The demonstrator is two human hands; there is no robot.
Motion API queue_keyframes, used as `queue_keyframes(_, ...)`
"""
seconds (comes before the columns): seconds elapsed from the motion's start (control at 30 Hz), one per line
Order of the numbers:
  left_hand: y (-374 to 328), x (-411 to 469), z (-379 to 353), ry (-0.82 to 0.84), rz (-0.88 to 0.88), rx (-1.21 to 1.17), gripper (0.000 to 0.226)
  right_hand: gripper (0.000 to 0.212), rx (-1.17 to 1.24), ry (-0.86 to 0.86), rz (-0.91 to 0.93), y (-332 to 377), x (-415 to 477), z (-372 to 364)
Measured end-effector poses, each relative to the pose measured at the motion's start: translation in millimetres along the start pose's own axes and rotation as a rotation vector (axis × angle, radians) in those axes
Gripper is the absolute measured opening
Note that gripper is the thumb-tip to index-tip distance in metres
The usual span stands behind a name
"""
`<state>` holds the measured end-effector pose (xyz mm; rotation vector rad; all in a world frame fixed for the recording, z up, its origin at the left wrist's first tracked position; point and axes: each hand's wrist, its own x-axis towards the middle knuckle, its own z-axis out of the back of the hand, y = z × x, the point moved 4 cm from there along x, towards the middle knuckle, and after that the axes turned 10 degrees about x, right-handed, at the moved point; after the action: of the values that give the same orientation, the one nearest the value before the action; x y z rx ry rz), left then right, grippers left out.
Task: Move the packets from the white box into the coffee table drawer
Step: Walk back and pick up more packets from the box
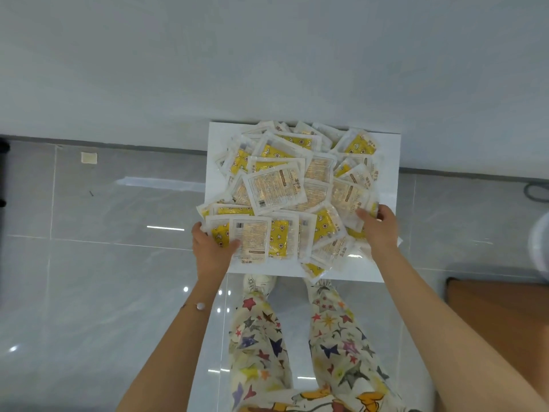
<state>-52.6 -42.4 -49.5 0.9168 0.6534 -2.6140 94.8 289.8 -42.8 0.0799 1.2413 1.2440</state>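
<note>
A white box [389, 162] stands on the floor against the wall, heaped with several yellow-and-white packets [276, 188]. My left hand [209, 248] grips a few packets [252, 236] at the heap's near left corner, thumb on top. My right hand [378, 230] reaches into the near right side of the heap, fingers curled over the packets there [347, 203]. No coffee table drawer is visible.
Glossy grey floor tiles [104, 278] lie all around, and my star-patterned legs [267, 337] stand just before the box. A brown wooden surface [499, 307] juts in at the right. The pale wall [267, 69] runs behind the box.
</note>
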Motion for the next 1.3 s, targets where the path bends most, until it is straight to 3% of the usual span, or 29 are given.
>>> queue_keyframes(0.13, 8.2, 0.0, 5.8, -0.010, -0.041, -0.005, 0.052, 0.011, 0.063, -0.089, 0.011, -0.6, -2.2, 19.9)
queue_keyframes(0.23, 4.9, -11.2, 10.4, -0.024, -0.070, -0.086, 0.035, 0.015, 0.093, -0.076, 0.024, 0.8, -4.8, 30.2)
queue_keyframes(0.73, 18.8, -40.5, 40.2, -0.113, -0.073, -0.175, 0.027, 0.025, 0.217, -0.321, 0.153, 30.1, -41.0, 66.6)
queue_keyframes(1.1, 23.8, -43.0, 61.4, -0.003, -0.129, -0.311, 0.027, 0.012, 0.225, 0.082, 0.098, 34.7, -73.7, 8.8)
queue_keyframes(1.3, 8.0, -52.5, 76.5, 0.030, -0.189, -0.388, 0.028, 0.017, 0.211, 0.140, 0.097, 38.8, -89.5, -7.4)
